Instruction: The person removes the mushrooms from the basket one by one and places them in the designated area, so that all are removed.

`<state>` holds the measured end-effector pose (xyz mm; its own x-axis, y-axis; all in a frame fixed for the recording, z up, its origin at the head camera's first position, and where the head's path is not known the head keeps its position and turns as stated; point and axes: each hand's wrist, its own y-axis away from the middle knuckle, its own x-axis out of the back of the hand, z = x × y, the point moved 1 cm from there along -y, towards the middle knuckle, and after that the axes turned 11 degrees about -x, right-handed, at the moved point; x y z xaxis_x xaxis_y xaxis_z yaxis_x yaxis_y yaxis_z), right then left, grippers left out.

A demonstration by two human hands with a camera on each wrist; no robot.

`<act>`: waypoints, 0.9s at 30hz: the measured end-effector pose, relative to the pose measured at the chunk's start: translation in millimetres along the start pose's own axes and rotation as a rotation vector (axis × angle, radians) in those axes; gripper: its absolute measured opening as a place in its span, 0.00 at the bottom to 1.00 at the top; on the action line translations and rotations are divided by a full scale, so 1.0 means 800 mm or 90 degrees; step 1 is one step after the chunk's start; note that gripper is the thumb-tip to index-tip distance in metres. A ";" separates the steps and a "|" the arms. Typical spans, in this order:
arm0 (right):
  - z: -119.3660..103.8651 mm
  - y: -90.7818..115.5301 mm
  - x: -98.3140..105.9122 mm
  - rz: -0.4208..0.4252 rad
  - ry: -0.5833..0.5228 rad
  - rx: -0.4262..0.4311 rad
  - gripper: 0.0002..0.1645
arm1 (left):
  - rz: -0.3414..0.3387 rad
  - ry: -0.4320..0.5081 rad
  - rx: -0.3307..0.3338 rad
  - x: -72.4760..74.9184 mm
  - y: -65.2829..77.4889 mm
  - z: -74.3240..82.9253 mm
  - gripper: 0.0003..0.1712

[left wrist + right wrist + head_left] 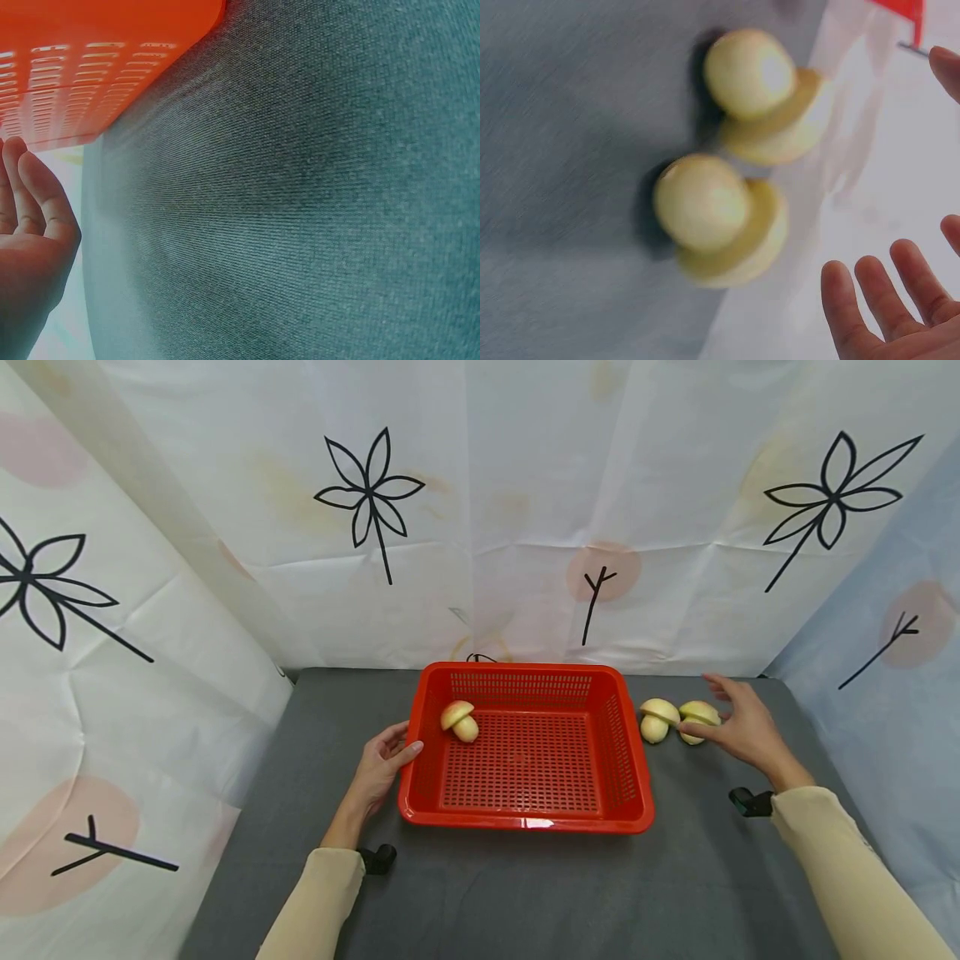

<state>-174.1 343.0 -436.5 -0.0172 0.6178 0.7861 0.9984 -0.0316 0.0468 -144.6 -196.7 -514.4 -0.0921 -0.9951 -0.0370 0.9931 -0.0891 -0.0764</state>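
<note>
A red plastic basket (pixel 525 820) stands on the grey table, its slotted side also showing in the left wrist view. My left hand (pixel 381 764) holds its left rim, thumb on top and fingers along the outside wall. Inside, near the left wall, lies a mushroom (pixel 459 720) with a reddish-yellow cap. Two more mushrooms stand to the right of the basket, the nearer-to-basket one (pixel 655 720) and the right one (pixel 699 712). Over the right one hovers my right hand (pixel 742 727), fingers spread and thumb apart. The right wrist view shows these fingers (pixel 870 300) away from both mushrooms.
The grey cloth-covered table (pixel 510 893) ends at a white patterned curtain (pixel 517 527) behind, with more curtain on both sides. A thin black wire loop (pixel 480 657) shows behind the basket's back rim. Each wrist wears a black device.
</note>
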 end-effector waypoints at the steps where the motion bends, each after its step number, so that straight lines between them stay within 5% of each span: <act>1: -0.006 0.001 0.000 0.000 -0.008 0.005 0.56 | 0.000 0.000 0.001 0.000 0.000 0.000 0.31; 16: -0.087 0.006 -0.020 -0.029 -0.064 0.084 0.54 | -0.002 0.011 0.012 -0.001 -0.001 -0.002 0.32; 27: -0.136 -0.006 -0.064 -0.085 -0.062 0.117 0.57 | -0.010 0.017 0.011 0.002 -0.001 0.001 0.32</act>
<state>-183.5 226.5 -409.9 -0.1535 0.6795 0.7174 0.9808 0.1932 0.0268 -145.2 -198.4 -513.5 -0.1093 -0.9920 -0.0624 0.9926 -0.1055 -0.0605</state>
